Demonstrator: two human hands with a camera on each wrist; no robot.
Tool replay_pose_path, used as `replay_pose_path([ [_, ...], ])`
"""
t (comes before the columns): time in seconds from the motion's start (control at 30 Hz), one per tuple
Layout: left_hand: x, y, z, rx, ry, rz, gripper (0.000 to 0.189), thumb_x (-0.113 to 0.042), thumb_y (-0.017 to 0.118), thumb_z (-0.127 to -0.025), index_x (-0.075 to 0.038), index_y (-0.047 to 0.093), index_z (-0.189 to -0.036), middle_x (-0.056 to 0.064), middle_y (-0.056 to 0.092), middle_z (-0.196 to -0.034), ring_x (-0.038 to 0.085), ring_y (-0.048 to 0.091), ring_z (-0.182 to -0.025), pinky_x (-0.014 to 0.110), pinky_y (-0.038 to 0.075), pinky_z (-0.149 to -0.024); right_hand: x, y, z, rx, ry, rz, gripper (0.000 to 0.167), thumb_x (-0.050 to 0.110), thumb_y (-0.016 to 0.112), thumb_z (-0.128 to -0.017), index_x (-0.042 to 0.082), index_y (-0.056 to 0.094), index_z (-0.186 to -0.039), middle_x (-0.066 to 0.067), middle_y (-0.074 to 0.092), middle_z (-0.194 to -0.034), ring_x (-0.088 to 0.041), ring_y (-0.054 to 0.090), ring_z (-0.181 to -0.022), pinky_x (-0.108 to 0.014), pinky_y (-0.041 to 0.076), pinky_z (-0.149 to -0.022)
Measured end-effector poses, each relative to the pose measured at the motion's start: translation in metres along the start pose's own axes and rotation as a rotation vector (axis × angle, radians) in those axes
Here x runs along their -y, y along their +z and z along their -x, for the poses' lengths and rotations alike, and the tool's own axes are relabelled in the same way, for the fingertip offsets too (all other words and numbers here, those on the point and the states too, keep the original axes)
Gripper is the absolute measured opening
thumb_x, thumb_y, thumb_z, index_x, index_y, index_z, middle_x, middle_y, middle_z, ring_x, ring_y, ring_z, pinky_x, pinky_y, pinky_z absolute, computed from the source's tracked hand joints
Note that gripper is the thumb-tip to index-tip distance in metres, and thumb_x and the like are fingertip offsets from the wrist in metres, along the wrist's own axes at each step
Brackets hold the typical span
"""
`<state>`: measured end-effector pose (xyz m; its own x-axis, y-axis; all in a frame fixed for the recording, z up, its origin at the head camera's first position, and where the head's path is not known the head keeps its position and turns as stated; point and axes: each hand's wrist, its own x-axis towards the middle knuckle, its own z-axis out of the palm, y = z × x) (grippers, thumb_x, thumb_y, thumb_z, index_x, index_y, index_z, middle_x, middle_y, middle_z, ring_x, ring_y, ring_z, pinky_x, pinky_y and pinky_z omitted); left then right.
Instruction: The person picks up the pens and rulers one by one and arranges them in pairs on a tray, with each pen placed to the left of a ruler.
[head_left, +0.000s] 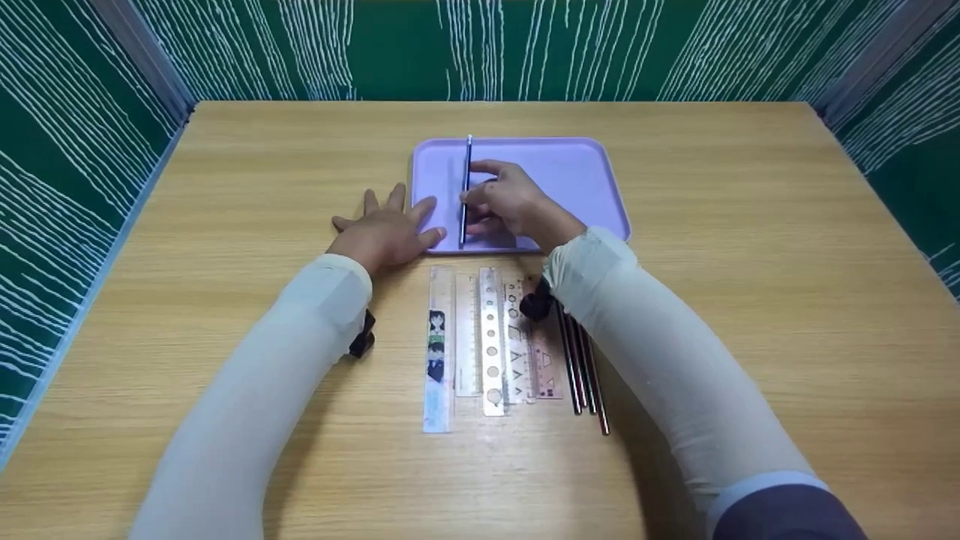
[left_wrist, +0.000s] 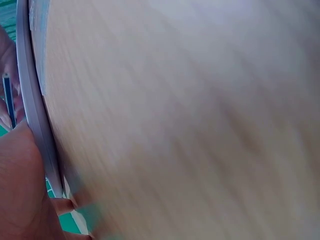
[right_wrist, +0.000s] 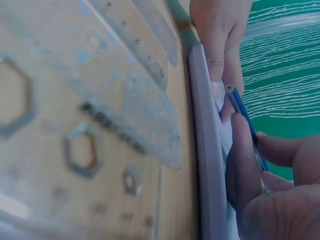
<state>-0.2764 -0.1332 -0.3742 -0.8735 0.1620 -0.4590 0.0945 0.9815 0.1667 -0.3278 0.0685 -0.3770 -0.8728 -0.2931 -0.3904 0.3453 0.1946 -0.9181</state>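
Observation:
A dark blue pencil (head_left: 466,176) is pinched between the thumb and fingers of my right hand (head_left: 510,199), over the left part of the purple tray (head_left: 555,169). It points roughly front to back, its pale end at the far side. In the right wrist view the pencil (right_wrist: 241,111) slants above the tray's rim (right_wrist: 207,135). My left hand (head_left: 386,229) lies with fingers spread at the tray's left edge, thumb and index finger over the rim and the other fingers toward the table. The left wrist view catches part of the left hand (left_wrist: 22,185) beside the rim.
Several clear rulers lie side by side in front of the tray, among them one with cartoon figures (head_left: 436,360) and one with round holes (head_left: 492,352). Several dark pencils (head_left: 581,367) lie right of them, partly under my right forearm. Green walls (head_left: 397,52) border the table.

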Motion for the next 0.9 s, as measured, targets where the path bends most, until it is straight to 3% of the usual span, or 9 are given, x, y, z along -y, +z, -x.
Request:
replay_pose_path([
  [0.6,0.0,-0.002,0.001,0.002,0.01,-0.001,0.074,-0.076,0.026,-0.099,-0.048,0.0,-0.162,0.009,-0.013,-0.173,0.054,-0.013,-0.154,0.092,0.007,-0.101,0.012,0.029,-0.003,-0.122,0.074,0.196,0.072,0.005,0.067,-0.098,0.03,0.037,-0.159,-0.01,0.062,-0.117,-0.023,0.071,-0.093,-0.035,0.065,-0.072],
  [0.8,0.001,-0.001,0.001,0.003,0.016,0.011,0.071,-0.072,0.028,-0.101,-0.047,0.002,-0.162,0.01,-0.013,-0.173,0.053,-0.013,-0.154,0.093,0.006,-0.101,0.012,0.043,-0.007,-0.223,0.041,0.338,0.069,0.003,0.073,-0.093,0.019,0.047,-0.155,-0.012,0.065,-0.117,-0.024,0.077,-0.084,-0.032,0.064,-0.061],
  [0.9,0.001,-0.001,0.001,0.002,0.013,0.006,0.07,-0.071,0.028,-0.101,-0.048,0.002,-0.162,0.01,-0.012,-0.173,0.053,-0.013,-0.154,0.092,0.007,-0.102,0.013,0.047,-0.009,-0.266,0.021,0.447,0.065,0.006,0.076,-0.092,0.016,0.052,-0.151,-0.011,0.067,-0.119,-0.022,0.077,-0.088,-0.03,0.064,-0.063],
])
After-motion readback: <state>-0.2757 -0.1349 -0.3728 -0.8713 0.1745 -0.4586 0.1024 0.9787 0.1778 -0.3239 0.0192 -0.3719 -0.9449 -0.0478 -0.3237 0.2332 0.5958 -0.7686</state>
